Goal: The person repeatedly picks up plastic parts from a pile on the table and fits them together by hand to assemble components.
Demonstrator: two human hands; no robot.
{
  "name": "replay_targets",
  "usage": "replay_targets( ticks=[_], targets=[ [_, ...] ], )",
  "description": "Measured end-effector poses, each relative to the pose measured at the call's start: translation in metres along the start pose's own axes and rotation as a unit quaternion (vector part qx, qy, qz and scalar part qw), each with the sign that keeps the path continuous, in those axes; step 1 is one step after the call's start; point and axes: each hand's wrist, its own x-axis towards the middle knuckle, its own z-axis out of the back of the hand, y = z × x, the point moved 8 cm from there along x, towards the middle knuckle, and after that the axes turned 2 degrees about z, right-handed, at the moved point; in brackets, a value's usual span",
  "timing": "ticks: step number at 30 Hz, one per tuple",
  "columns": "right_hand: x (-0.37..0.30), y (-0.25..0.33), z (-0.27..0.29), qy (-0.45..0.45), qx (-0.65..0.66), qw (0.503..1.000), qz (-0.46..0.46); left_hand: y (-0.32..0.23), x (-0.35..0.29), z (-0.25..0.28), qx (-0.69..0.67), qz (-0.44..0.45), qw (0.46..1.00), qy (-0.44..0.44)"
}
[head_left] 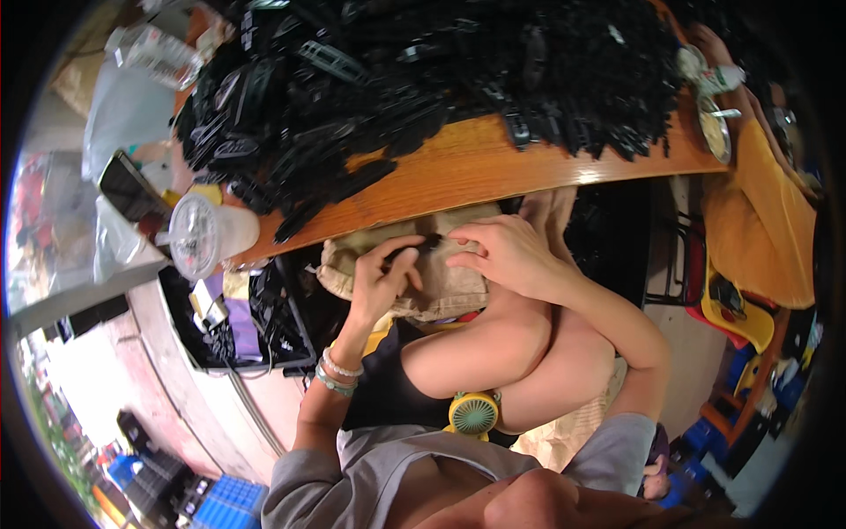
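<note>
My left hand (pixel 381 280), with bracelets at the wrist, is over my lap below the table edge. Its thumb and fingers are closed on a small dark piece (pixel 432 242), whose kind I cannot make out. Just to the right, my right hand (pixel 511 254) reaches toward that piece with its fingers apart; it seems to hold nothing. Beneath both hands a tan cloth (pixel 451 284) lies over my lap. A big heap of black plastic parts (pixel 379 84) covers much of the wooden table (pixel 476 157), some long and narrow, a few lying near the front edge.
A lidded plastic cup (pixel 211 236) stands at the table's left corner, beside a phone (pixel 132 187). Below it is a black crate (pixel 238 361) of parts and packets. At the right end are a bowl (pixel 714 132) and another person's arm. A yellow fan (pixel 474 413) rests by my thighs.
</note>
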Motion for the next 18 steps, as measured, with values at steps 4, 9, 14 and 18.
replay_targets(
  ticks=[4, 9, 14, 18],
  targets=[
    [-0.004, -0.013, 0.042, -0.100, 0.071, 0.988, -0.094, -0.018, -0.013, 0.005, 0.406, -0.289, 0.848, -0.182],
    [-0.036, -0.032, 0.151, -0.482, -0.106, 0.869, -0.039, -0.068, -0.012, -0.041, 0.290, -0.346, 0.889, -0.080],
    [-0.011, -0.016, 0.157, -0.460, -0.321, 0.823, 0.088, -0.147, 0.022, -0.084, 0.338, -0.500, 0.792, -0.095],
    [0.012, -0.017, 0.138, -0.398, -0.397, 0.826, 0.027, -0.171, 0.062, -0.119, 0.486, -0.534, 0.680, -0.127]
  ],
)
